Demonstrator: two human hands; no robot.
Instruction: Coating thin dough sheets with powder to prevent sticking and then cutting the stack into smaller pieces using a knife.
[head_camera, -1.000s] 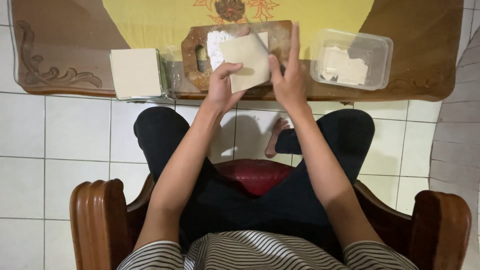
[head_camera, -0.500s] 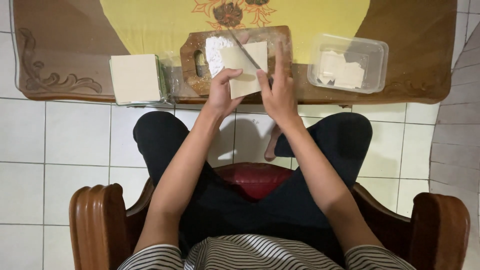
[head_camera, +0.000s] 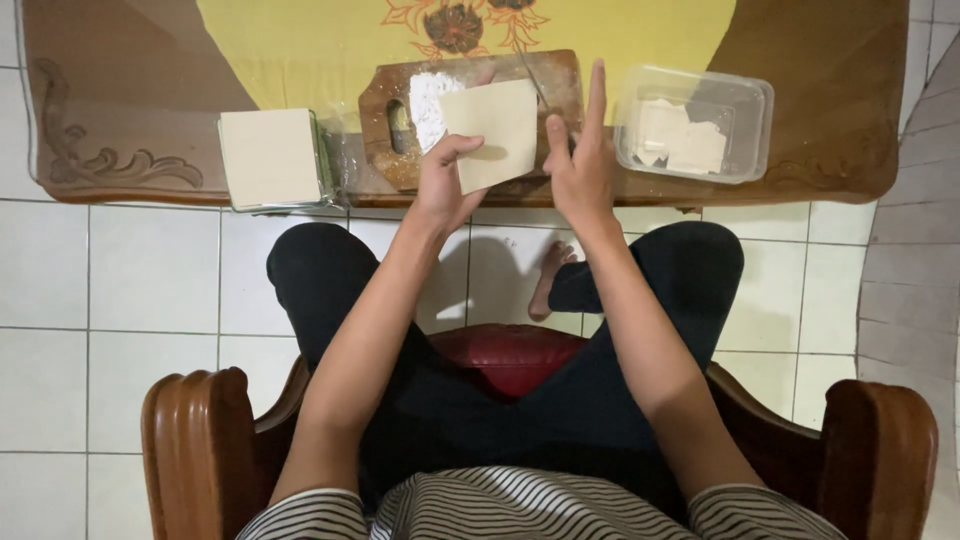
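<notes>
At the far left of the wooden table (head_camera: 130, 120) lies a square stack of pale wrappers (head_camera: 270, 157), set in clear film and resting near the table's front edge; just to its right sits a wooden cutting board (head_camera: 395, 165) with a handle slot, its surface dusted with a patch of white flour (head_camera: 432, 100); behind the board a yellow cloth (head_camera: 320, 50) with an orange flower print covers the middle of the table.

The left hand (head_camera: 445, 180) is raised above the near edge of the board; its thumb and fingers are pinched on the lower left part of a single square dough sheet (head_camera: 495, 130), which is held flat and slightly tilted over the board, partly covering the flour; the sheet is clear of the stack and of the container.

The right hand (head_camera: 580, 165) stands just beside the sheet's right edge; its fingers are extended upward and spread, and it grips nothing; whether a fingertip touches the sheet's edge cannot be determined. A thin dark utensil (head_camera: 532, 80) lies on the board behind the sheet; its type cannot be determined.

To the right, a clear plastic container (head_camera: 748, 100) rests on the table, holding pale cut pieces (head_camera: 680, 140). Below, the person sits in a wooden armchair (head_camera: 195, 440) with a red seat cushion (head_camera: 510, 350), over white floor tiles (head_camera: 100, 300).
</notes>
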